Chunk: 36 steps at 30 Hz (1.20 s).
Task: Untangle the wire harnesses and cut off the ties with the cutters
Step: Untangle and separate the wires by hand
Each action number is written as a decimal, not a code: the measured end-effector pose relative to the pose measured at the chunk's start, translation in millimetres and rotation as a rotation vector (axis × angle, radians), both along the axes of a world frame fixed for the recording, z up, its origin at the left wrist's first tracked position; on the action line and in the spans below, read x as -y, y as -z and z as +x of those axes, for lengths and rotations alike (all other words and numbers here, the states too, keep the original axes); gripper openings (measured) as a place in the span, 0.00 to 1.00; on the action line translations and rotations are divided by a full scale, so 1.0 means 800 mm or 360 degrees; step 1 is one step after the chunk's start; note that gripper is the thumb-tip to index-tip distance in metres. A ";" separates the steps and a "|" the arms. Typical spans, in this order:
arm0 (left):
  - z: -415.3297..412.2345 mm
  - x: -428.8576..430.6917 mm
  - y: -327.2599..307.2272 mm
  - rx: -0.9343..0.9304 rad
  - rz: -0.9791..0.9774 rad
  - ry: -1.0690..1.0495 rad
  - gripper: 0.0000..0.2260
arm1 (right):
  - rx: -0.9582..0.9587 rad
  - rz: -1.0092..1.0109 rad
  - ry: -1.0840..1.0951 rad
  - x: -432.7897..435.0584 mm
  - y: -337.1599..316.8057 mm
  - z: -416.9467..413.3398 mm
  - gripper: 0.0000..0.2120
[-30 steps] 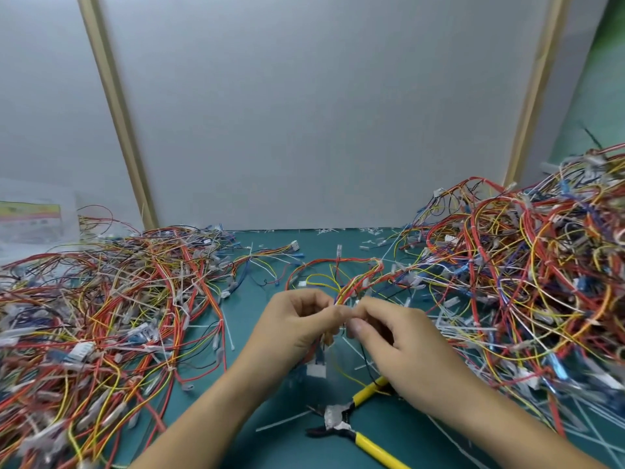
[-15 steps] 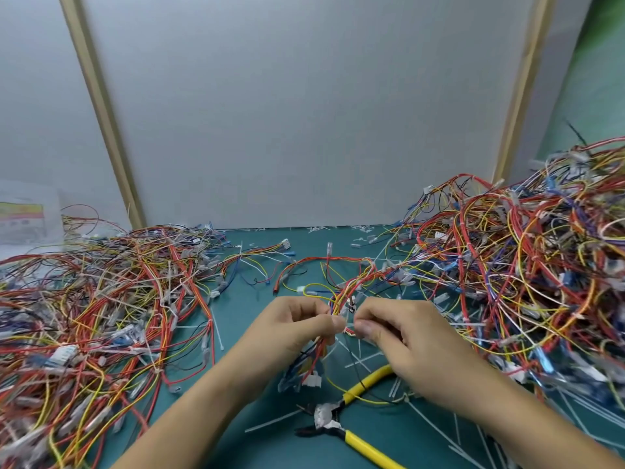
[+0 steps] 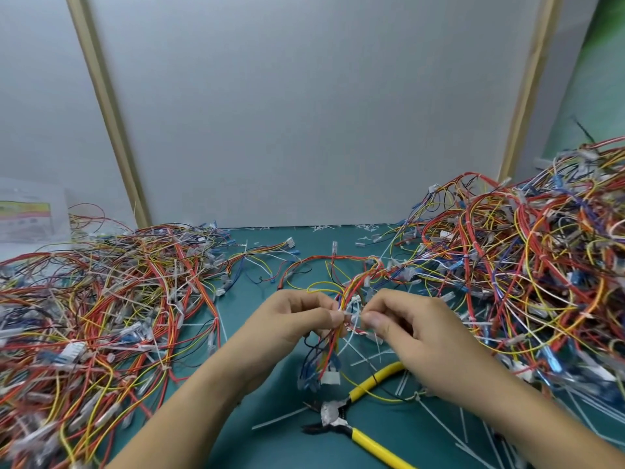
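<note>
Head view, nearest first: yellow-handled cutters (image 3: 333, 416) lie untouched on the green mat (image 3: 250, 319) among cut tie scraps (image 3: 280, 419), just below the right hand (image 3: 416, 326). Above them both hands meet at the harness (image 3: 346, 289), which is lifted off the mat at centre, its connectors dangling. The left hand (image 3: 294, 319) pinches the wire bundle between thumb and forefinger; the right pinches the white tie (image 3: 351, 314) on it, other fingers curled. I judge the harness light and limp, its thin wires quick to snag, so it is best held on the bundle just beside the tie, not by the connectors. Farther out, a left pile (image 3: 101, 299) and a right pile (image 3: 524, 265) of tangled wires flank the mat. No bin or tray shows, only a clear packet (image 3: 30, 214) at far left, contents unreadable
</note>
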<state>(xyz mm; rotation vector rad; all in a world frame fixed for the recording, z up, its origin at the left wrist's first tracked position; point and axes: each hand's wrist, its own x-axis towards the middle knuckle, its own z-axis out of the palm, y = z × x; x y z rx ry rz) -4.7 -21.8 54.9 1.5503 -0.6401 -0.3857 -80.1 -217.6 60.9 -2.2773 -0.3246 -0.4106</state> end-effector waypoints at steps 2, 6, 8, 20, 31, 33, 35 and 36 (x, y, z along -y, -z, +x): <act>0.002 0.000 0.000 0.0016 -0.0055 -0.0113 0.02 | -0.0064 0.0314 -0.0022 -0.004 0.001 0.001 0.09; 0.004 0.001 0.000 0.0046 -0.0174 -0.0239 0.03 | -0.0227 0.1149 -0.0190 -0.010 -0.006 -0.002 0.11; 0.003 0.002 0.000 0.0039 -0.0189 -0.0257 0.04 | -0.0263 0.1409 -0.0264 -0.011 -0.008 -0.004 0.16; -0.003 0.004 0.004 0.0079 -0.0245 -0.0175 0.06 | -0.0327 0.1451 0.0160 -0.012 0.000 0.004 0.21; -0.007 -0.005 -0.004 0.0525 -0.0001 -0.0030 0.09 | -0.0406 0.1434 0.0191 -0.004 0.006 0.011 0.11; 0.002 -0.009 -0.010 0.0562 -0.0300 -0.0427 0.12 | -0.0333 0.1364 0.0154 -0.005 0.005 0.010 0.12; 0.008 -0.013 -0.014 0.0579 -0.0489 -0.0732 0.12 | -0.0231 0.1251 0.0078 -0.010 0.004 0.008 0.18; 0.008 -0.013 -0.015 0.0622 -0.0484 -0.0810 0.11 | -0.0173 0.1208 0.0033 -0.013 0.004 0.006 0.18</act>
